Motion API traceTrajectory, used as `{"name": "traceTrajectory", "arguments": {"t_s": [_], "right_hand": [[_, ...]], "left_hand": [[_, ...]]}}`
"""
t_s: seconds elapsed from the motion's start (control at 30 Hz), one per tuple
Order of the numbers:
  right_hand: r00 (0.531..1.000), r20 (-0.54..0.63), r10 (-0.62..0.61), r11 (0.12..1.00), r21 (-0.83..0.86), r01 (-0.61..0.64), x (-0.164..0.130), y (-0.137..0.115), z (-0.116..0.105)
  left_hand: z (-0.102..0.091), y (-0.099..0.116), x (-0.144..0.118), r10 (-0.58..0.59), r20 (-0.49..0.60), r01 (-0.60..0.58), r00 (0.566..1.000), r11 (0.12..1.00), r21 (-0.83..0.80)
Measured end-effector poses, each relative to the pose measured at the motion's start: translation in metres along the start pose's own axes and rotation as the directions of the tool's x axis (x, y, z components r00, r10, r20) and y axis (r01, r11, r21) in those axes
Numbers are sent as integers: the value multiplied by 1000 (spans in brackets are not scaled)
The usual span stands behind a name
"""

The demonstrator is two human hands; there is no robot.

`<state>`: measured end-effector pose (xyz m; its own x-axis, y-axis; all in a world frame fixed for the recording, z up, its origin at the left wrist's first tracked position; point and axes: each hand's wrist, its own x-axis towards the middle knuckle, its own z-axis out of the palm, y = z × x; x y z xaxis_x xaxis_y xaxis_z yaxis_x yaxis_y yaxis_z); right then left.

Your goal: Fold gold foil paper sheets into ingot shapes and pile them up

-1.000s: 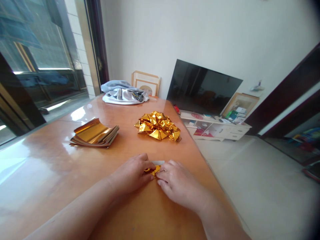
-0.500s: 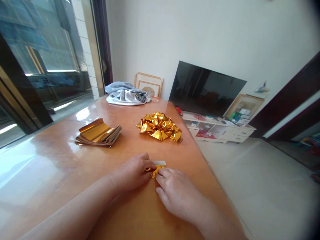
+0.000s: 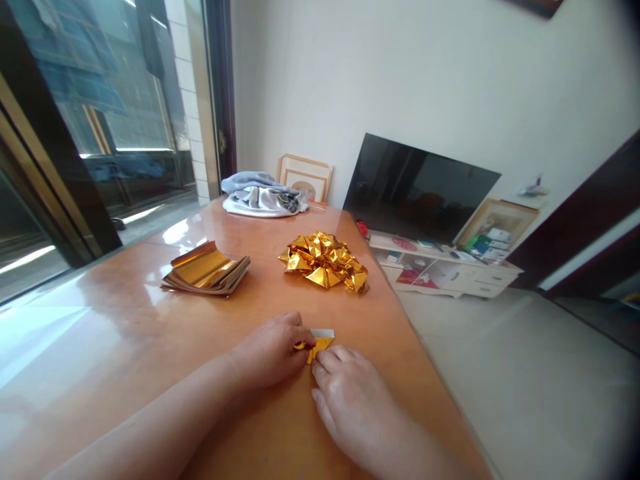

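A small folded piece of gold foil paper with a white edge lies on the orange wooden table. My left hand pinches its left side and my right hand presses its near edge with the fingertips. Most of the paper is hidden under my fingers. Farther back sits a heap of folded gold foil shapes. A stack of flat gold foil sheets lies to the left of it, with its top sheet curling up.
A grey and white bundle of cloth rests at the table's far end, before framed pictures. The table's right edge drops to a tiled floor. A dark television leans on a low white cabinet. Glass doors stand left.
My right hand has slid back toward me along the paper, uncovering more gold foil. My left hand keeps its pinch. The view has drifted left and a little upward.
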<state>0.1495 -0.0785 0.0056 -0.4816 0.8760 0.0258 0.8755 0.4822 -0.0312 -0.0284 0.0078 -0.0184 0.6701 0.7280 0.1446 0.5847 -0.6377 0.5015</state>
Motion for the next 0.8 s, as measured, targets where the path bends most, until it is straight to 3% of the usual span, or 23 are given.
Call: {"name": "traceTrajectory", "arguments": {"t_s": [0.23, 0.3, 0.4, 0.57, 0.8], "right_hand": [[999, -51, -11, 982, 189, 20, -6, 14, -10], [994, -79, 72, 971, 235, -52, 0, 24, -11], [950, -114, 292, 921, 301, -247, 12, 42, -4], [917, 28, 397, 830, 416, -372, 26, 58, 20], [888, 77, 454, 782, 444, -438, 34, 63, 35]], "left_hand": [[2, 4, 0, -54, -29, 55, 998, 998, 35], [3, 5, 0, -66, -33, 67, 997, 997, 47], [4, 5, 1, -72, -30, 74, 997, 996, 58], [7, 2, 1, -67, -39, 69, 997, 995, 66], [9, 0, 1, -52, -59, 56, 997, 995, 80]]}}
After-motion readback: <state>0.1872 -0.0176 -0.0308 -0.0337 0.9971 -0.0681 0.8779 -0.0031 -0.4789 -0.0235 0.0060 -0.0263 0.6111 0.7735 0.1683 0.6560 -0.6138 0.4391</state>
